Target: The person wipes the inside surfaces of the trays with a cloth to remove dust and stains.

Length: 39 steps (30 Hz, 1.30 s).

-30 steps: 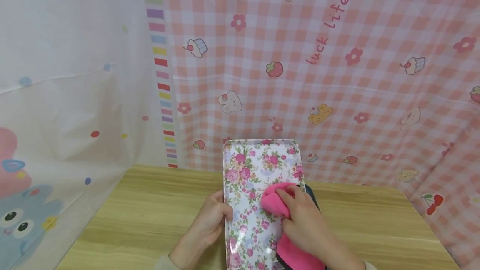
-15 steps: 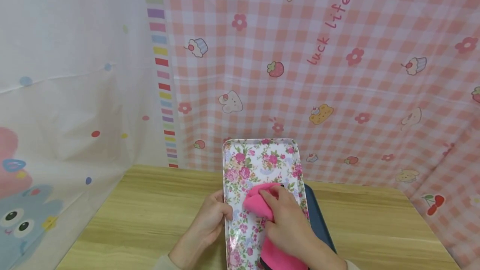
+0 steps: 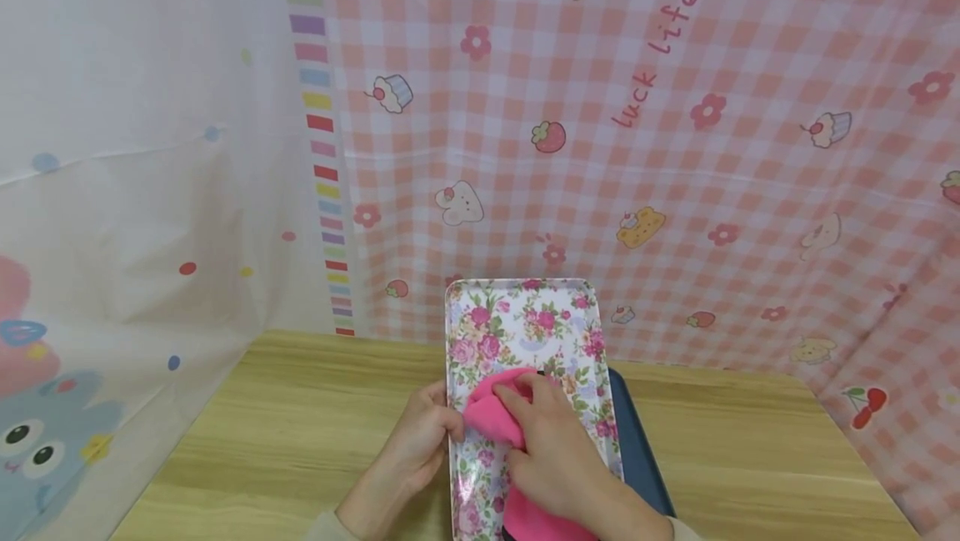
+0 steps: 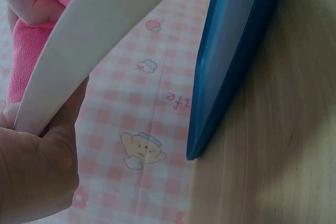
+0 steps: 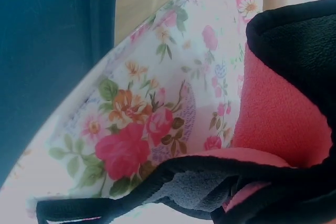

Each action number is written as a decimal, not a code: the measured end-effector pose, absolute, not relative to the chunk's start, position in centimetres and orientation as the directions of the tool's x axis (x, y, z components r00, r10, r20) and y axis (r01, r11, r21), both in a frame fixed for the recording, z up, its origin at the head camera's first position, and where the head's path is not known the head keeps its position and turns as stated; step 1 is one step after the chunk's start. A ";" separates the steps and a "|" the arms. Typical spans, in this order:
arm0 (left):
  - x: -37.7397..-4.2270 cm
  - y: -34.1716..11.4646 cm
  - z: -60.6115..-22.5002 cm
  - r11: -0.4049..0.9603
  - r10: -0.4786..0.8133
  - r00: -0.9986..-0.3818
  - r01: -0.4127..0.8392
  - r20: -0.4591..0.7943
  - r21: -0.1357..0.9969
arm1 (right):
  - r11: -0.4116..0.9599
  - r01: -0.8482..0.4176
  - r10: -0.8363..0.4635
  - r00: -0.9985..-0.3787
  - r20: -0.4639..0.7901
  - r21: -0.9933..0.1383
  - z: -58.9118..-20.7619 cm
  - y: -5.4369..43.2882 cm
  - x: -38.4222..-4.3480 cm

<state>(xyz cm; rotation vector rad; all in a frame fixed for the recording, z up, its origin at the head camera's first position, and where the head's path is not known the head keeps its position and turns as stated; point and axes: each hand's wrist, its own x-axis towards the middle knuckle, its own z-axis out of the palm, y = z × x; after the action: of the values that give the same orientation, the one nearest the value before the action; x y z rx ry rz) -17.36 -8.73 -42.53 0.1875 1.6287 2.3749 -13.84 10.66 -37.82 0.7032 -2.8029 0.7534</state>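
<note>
A white tray [image 3: 525, 333] printed with pink roses is raised and tilted above the table. My left hand [image 3: 416, 445] grips its left edge, thumb over the rim; the left wrist view shows the tray's plain white underside [image 4: 89, 45]. My right hand [image 3: 555, 449] holds a bunched pink cloth [image 3: 491, 420] against the printed face, near the left thumb. One end of the cloth hangs below the hand. Black trim and a dark grey reverse side show on the cloth [image 5: 283, 119] in the right wrist view.
Behind the floral tray, a dark blue tray [image 3: 637, 441] lies on the wooden table [image 3: 315, 408], partly hidden. A pink checked curtain [image 3: 585, 174] hangs at the back, and a white dotted one [image 3: 150, 216] at the left.
My right hand has slid the pink cloth leftward across the floral tray, toward my left hand. More of the blue tray now shows at the right. My left hand keeps its grip in place.
</note>
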 end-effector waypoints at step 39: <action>-17.2 -8.8 -42.3 -0.361 0.285 -0.957 -0.151 -0.046 0.920 | 0.692 -0.718 -0.676 -0.680 0.284 -0.071 -38.0 16.6 -13.6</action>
<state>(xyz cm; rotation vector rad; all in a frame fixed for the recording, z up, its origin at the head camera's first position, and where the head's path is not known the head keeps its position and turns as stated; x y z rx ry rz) -17.22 -8.77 -42.31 0.1762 1.5943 2.3868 -13.62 16.61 -38.05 1.1177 -2.6673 0.2586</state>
